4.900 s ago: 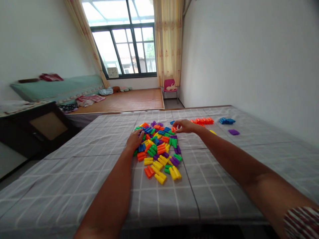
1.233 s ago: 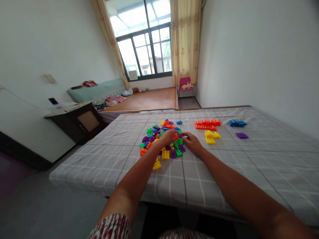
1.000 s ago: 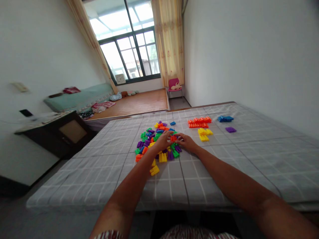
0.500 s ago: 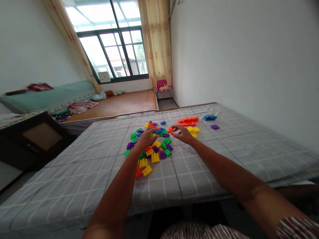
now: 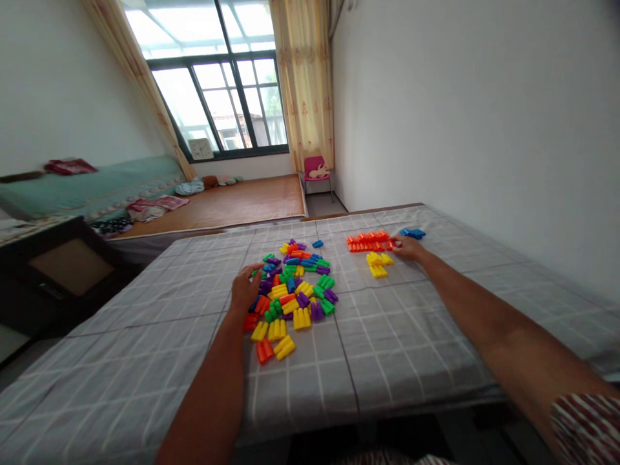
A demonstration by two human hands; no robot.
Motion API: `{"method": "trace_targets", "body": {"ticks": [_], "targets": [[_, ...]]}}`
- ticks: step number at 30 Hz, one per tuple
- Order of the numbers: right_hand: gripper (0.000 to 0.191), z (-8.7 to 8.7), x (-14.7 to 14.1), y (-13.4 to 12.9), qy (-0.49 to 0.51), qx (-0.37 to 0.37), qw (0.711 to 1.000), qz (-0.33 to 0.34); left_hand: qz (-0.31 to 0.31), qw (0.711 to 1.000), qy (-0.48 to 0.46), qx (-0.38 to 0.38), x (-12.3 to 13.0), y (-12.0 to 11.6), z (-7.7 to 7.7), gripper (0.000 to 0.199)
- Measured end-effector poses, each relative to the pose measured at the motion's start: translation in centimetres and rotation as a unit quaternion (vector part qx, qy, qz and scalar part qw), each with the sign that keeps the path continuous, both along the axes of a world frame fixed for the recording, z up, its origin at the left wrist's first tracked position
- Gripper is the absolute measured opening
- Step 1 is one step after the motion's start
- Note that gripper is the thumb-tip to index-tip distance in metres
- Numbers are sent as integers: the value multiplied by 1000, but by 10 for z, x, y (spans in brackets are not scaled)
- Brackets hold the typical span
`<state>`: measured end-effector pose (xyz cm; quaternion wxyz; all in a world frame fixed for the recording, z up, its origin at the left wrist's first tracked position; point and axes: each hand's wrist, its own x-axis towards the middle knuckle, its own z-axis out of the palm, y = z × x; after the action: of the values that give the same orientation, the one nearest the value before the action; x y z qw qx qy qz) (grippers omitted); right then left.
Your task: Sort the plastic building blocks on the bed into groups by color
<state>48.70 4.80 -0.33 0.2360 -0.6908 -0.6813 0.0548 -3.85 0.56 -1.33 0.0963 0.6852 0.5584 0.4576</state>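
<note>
A mixed pile of colourful ribbed plastic building blocks (image 5: 290, 290) lies on the checked cloth. At its left edge rests my left hand (image 5: 245, 289), fingers apart and slightly curled beside green and purple blocks; some fingertips are hard to make out. My right hand (image 5: 409, 248) is closed on an orange block (image 5: 390, 245) at the right end of the nearer row of orange blocks (image 5: 365, 247). Just in front of that row sits a group of yellow blocks (image 5: 379, 263). Behind the right hand are blue blocks (image 5: 411, 233), partly hidden by it.
A grey checked cloth (image 5: 387, 342) covers the table, with a white wall (image 5: 460, 116) along the right. One blue block (image 5: 318, 244) lies apart behind the pile. Beyond the table are a low bed (image 5: 242, 200), a pink chair (image 5: 316, 166) and a dark cabinet (image 5: 48, 278).
My right hand has carried the orange block from beside the pile rightward to the orange row. My left hand has moved left from above the pile to its edge. The purple block at right is no longer visible.
</note>
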Motion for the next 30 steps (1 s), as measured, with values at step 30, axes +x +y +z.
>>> {"method": "trace_targets", "body": {"ticks": [30], "targets": [[20,16,-259,-70,40,62,892,447,-8,992,123,-33,8,-6,-3,26]]}}
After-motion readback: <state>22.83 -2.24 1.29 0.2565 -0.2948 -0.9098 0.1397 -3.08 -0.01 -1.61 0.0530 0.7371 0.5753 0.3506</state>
